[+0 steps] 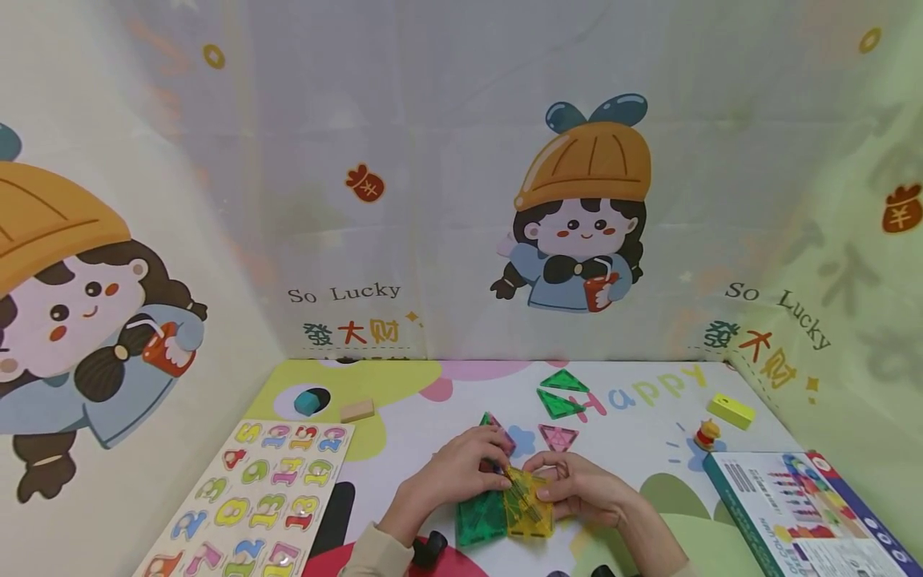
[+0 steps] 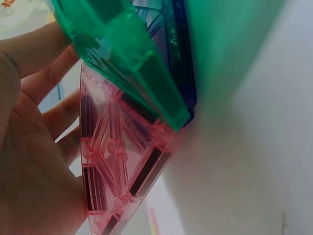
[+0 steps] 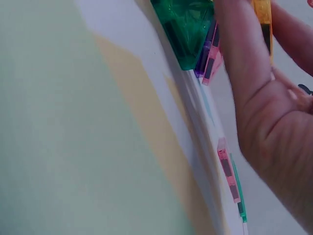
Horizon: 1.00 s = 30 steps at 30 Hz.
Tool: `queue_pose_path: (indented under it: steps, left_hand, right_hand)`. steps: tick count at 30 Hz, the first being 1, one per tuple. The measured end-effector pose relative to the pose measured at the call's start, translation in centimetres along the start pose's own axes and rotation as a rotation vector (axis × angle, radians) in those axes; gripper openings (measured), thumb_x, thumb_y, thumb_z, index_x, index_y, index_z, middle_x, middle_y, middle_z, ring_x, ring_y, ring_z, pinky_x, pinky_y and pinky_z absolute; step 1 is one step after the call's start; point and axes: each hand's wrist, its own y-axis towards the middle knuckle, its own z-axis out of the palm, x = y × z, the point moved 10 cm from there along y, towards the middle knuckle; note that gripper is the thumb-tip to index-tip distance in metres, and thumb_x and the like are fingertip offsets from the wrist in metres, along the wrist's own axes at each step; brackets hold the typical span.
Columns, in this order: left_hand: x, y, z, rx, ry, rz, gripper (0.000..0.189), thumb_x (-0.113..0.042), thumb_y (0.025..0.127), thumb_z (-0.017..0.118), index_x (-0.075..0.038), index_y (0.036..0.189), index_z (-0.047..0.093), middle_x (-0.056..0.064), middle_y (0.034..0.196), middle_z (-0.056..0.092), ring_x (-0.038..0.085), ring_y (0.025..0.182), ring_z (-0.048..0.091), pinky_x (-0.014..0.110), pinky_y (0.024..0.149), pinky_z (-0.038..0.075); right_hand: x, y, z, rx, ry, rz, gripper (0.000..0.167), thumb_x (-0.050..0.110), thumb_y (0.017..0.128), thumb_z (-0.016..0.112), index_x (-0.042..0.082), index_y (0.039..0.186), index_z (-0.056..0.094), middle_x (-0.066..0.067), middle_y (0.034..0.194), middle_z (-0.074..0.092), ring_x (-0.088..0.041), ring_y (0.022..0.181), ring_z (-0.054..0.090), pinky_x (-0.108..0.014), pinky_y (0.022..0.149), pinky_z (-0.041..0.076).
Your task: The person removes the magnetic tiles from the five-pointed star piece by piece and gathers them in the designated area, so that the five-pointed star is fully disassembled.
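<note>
Several see-through magnetic tiles form a joined shape on the table, with a green tile [image 1: 479,519] on the left and a yellow tile [image 1: 534,517] beside it. My left hand [image 1: 465,465] grips the top of the joined tiles between thumb and fingers. A pink triangular tile [image 2: 117,156] and a dark blue tile [image 2: 183,63] adjoin the green one in the left wrist view. My right hand [image 1: 577,485] pinches the yellow tile at its right side. The inside of the shape is partly hidden by my hands.
A loose pink triangle [image 1: 558,437] and green triangles [image 1: 564,381] lie behind my hands. A number puzzle board [image 1: 288,461] is at left, near a teal block [image 1: 306,402] and wooden block [image 1: 357,411]. At right are a box [image 1: 815,513], small figurine [image 1: 707,434] and yellow block [image 1: 731,411].
</note>
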Motion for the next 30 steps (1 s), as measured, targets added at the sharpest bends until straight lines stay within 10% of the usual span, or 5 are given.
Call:
queue_pose_path:
  steps: [15, 30]
  left_hand:
    - [-0.5, -0.1, 0.2, 0.023, -0.022, 0.036, 0.004, -0.036, 0.089, 0.073, -0.034, 0.09, 0.076, -0.008, 0.133, 0.062, 0.017, 0.14, 0.044, 0.047, 0.116, 0.038]
    - [-0.5, -0.1, 0.2, 0.042, -0.025, 0.009, 0.006, -0.037, 0.09, 0.072, -0.032, 0.091, 0.075, -0.009, 0.134, 0.061, 0.017, 0.141, 0.041, 0.047, 0.118, 0.035]
  right_hand:
    - [0.9, -1.2, -2.1, -0.129, -0.136, 0.004, 0.03, 0.003, 0.094, 0.06, 0.004, 0.124, 0.053, 0.001, 0.089, 0.074, -0.012, 0.086, 0.071, -0.03, 0.077, 0.06]
    - [6.3, -10.0, -12.1, -0.842, -0.766, 0.097, 0.043, 0.002, 0.09, 0.058, -0.003, 0.132, 0.055, -0.013, 0.099, 0.057, -0.021, 0.081, 0.05, -0.031, 0.065, 0.043]
